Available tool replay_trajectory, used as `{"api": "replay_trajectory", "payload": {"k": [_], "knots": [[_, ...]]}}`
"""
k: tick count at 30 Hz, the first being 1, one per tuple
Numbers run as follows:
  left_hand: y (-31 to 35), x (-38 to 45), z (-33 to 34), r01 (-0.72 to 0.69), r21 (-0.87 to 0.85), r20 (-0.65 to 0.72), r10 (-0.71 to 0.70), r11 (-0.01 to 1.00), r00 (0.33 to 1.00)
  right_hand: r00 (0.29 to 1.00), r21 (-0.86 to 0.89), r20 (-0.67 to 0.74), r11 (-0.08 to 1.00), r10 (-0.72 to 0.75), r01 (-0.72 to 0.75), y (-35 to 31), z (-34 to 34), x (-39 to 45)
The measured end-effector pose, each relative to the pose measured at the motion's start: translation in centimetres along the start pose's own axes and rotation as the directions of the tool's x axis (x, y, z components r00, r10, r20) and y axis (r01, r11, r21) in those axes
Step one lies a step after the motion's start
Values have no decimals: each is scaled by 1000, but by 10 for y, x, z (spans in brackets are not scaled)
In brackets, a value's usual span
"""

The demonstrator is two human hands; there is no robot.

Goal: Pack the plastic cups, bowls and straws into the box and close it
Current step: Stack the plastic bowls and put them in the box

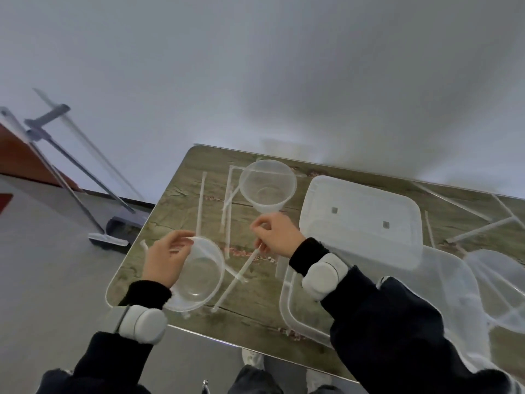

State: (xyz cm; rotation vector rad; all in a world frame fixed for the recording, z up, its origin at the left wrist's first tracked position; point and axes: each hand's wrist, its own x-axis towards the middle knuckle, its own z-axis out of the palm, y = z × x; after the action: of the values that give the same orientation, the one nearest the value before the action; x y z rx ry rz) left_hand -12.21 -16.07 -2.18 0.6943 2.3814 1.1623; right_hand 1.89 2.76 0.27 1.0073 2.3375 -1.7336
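The right hand [277, 234] is pinching the upper end of a straw [240, 277], fingers closed round it, and the straw's long axis is running from the fingers down toward seven o'clock, its lower tip resting on the table [255, 314] near the front edge. The left hand [167, 258] is curling over the ten o'clock rim of the near bowl [199, 280], fingers half closed and touching the rim; whether it is truly gripping I cannot tell. The open box [287, 302] is lying at about four o'clock from the right hand, just beside that wrist, with the lid [360, 220] resting beyond it at two o'clock. So the straw is sitting on the far side of the hand from the box, and the right hand is clearly the nearer one to carry it over. More loose straws [202, 203] are lying at eleven o'clock, beside a second bowl [267, 184] at twelve
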Motion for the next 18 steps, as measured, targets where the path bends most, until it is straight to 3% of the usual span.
{"api": "replay_trajectory", "payload": {"k": [4, 7, 10, 15, 18], "knots": [[-58, 5, -28, 208, 90, -151, -193, 974, 969, 974, -226, 170, 968, 151, -111, 1, 67, 37], [-93, 7, -36, 362, 159, -88, -352, 918, 932, 932, -324, 267, 934, 246, -154, 8, 101, 50], [-109, 10, -33, 456, 168, 32, -468, 874, 883, 901, -281, 305, 933, 307, -223, 7, 115, 54], [-97, 27, -30, 413, 150, 36, -423, 898, 906, 924, -254, 237, 937, 301, -240, -2, 105, 60], [-73, 47, -30, 314, 121, 22, -318, 942, 948, 956, -230, 160, 951, 246, -206, -22, 76, 58]]}}
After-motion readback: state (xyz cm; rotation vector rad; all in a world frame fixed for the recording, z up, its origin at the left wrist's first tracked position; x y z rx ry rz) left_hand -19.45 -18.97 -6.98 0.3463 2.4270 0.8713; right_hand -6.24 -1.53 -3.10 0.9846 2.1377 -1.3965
